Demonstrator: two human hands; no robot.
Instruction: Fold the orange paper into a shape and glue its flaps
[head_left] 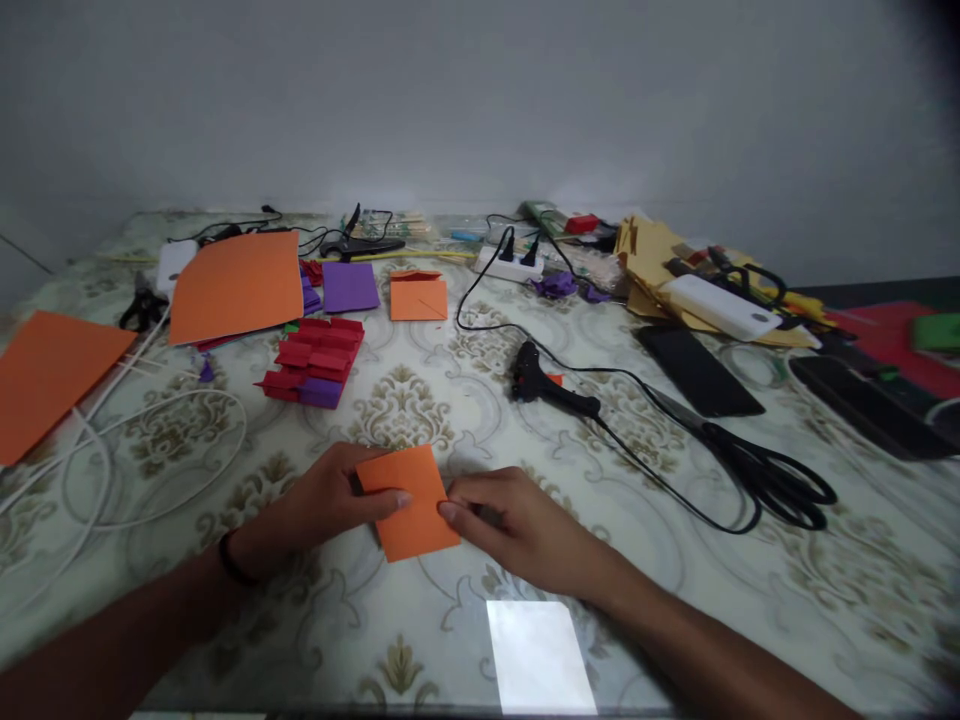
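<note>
An orange paper piece [420, 508] is held just above the patterned tablecloth, near the middle of the front. My left hand [330, 500] grips its left side, thumb lying across the face and fingers hidden behind. At its right edge my right hand [510, 520] pinches the paper between thumb and fingers. Beyond the hands lie a red and purple folded paper piece [319, 360], a purple square [350, 287] and a folded orange paper [418, 298]. A white rectangle [540, 657] lies in front of my right hand.
A black glue gun [555, 388] with its cord, black-handled scissors [765, 470] and a black phone [699, 370] lie right. Large orange sheets [240, 285] and a white cable [101, 450] are left. A power strip [511, 264] stands at the back.
</note>
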